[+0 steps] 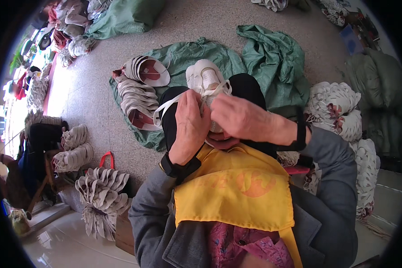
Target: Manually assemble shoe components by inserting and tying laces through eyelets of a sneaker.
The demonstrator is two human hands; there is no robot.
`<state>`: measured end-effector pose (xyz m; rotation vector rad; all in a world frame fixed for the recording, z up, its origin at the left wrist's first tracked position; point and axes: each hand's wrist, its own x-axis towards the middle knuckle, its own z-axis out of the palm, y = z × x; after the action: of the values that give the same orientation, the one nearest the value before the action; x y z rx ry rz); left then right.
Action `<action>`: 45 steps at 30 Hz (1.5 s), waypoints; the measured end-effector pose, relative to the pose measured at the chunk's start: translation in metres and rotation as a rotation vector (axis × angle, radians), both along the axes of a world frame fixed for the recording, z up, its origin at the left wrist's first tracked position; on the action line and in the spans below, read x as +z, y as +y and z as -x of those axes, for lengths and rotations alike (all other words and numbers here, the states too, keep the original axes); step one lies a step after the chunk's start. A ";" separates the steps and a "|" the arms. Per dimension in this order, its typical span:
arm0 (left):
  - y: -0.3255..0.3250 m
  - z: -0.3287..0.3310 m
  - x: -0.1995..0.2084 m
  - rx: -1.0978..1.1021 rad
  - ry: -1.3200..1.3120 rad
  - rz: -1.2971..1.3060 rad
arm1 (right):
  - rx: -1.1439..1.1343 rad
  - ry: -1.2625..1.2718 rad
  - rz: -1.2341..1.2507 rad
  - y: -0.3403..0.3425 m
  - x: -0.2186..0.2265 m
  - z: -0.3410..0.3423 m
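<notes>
A white sneaker (205, 75) rests between my knees, its toe pointing away from me. Across its tongue runs a white shoelace (167, 105), with one loop out to the left and another above my right hand. Closed over the lace on the shoe's left side is my left hand (190, 118), knuckles up. My right hand (239, 117) comes in from the right, its fingers bent and pinched at the lacing. The fingertips of both hands are partly hidden, and the right one is slightly blurred. Over my lap hangs a yellow apron (232, 192).
Stacked shoe uppers (136, 96) lie on a green woven sheet (187, 49) to the left. A crumpled green sack (272, 62) sits beyond my right knee. More bundled uppers (332, 105) are piled at the right, and another bundle (102, 192) stands at the lower left.
</notes>
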<state>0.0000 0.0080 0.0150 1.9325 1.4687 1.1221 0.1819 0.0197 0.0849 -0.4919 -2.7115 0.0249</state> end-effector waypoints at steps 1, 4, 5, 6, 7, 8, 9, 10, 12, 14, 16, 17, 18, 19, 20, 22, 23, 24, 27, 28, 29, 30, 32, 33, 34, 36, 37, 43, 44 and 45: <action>-0.001 0.002 -0.001 -0.005 -0.020 0.026 | -0.030 0.046 0.092 -0.001 -0.001 0.001; 0.000 0.005 -0.001 0.000 -0.027 0.021 | -0.183 0.227 0.400 0.002 -0.009 -0.002; 0.000 0.005 0.000 0.010 0.011 -0.024 | -0.262 0.275 0.483 0.003 -0.015 -0.002; 0.001 0.005 0.000 0.020 0.050 -0.070 | -0.340 0.322 0.565 0.005 -0.021 -0.001; 0.001 0.005 0.001 0.022 0.047 -0.081 | -0.419 0.370 0.647 0.007 -0.026 0.001; 0.000 0.006 0.001 0.025 0.046 -0.089 | -0.419 0.378 0.582 0.006 -0.031 0.004; 0.000 0.007 0.001 0.028 0.045 -0.098 | -0.418 0.386 0.516 0.006 -0.034 0.009; 0.000 0.007 0.002 0.020 0.001 -0.046 | -0.418 0.394 0.451 0.006 -0.038 0.013; -0.001 0.006 0.006 -0.001 -0.088 0.057 | -0.462 0.333 0.421 0.010 -0.046 0.017; -0.002 0.007 0.006 0.005 -0.109 0.063 | -0.492 0.305 0.409 0.010 -0.048 0.020; -0.001 0.008 0.005 0.014 -0.120 0.052 | -0.507 0.310 0.414 0.006 -0.047 0.022; -0.001 0.008 0.004 0.013 -0.124 0.041 | -0.503 0.322 0.418 0.006 -0.047 0.022; 0.000 0.008 0.003 0.012 -0.129 0.029 | -0.498 0.335 0.423 0.006 -0.047 0.022; 0.000 0.008 0.004 0.008 -0.153 0.032 | -0.494 0.347 0.428 0.006 -0.047 0.021; 0.001 0.008 0.008 0.004 -0.174 0.035 | -0.498 0.349 0.419 0.006 -0.047 0.021; 0.003 0.009 0.011 -0.002 -0.231 0.070 | -0.507 0.351 0.401 0.007 -0.048 0.020; 0.006 0.012 0.012 -0.001 -0.264 0.101 | -0.508 0.352 0.408 0.007 -0.048 0.020; 0.008 0.014 0.012 -0.001 -0.297 0.132 | -0.510 0.353 0.416 0.007 -0.048 0.020; 0.017 0.019 0.011 -0.009 -0.202 0.134 | -0.529 0.345 0.461 0.006 -0.046 0.020; 0.018 0.019 0.010 -0.007 -0.203 0.136 | -0.538 0.341 0.479 0.006 -0.044 0.020; 0.018 0.019 0.009 -0.004 -0.202 0.140 | -0.543 0.339 0.494 0.006 -0.044 0.021; 0.019 0.019 0.007 -0.002 -0.201 0.143 | -0.548 0.338 0.508 0.005 -0.043 0.022; 0.020 0.019 0.005 0.007 -0.192 0.149 | -0.551 0.345 0.519 0.005 -0.044 0.022; 0.021 0.019 0.004 0.011 -0.189 0.152 | -0.549 0.354 0.515 0.005 -0.045 0.022; 0.021 0.019 0.005 0.009 -0.188 0.163 | -0.546 0.362 0.511 0.005 -0.045 0.022; 0.023 0.021 0.007 0.011 -0.183 0.184 | -0.548 0.368 0.517 0.005 -0.045 0.022; 0.023 0.021 0.007 0.006 -0.169 0.159 | -0.548 0.370 0.520 0.005 -0.046 0.023; 0.021 0.015 0.011 -0.038 -0.045 -0.052 | -0.546 0.384 0.490 0.005 -0.050 0.022; 0.021 0.014 0.013 -0.047 -0.010 -0.114 | -0.542 0.395 0.493 0.005 -0.050 0.022; 0.021 0.012 0.014 -0.056 0.024 -0.177 | -0.538 0.406 0.496 0.005 -0.050 0.022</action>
<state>-0.0116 0.0293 0.0290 2.0993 1.3588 1.2438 0.1600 0.0246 0.0349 -1.1968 -2.0884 0.5907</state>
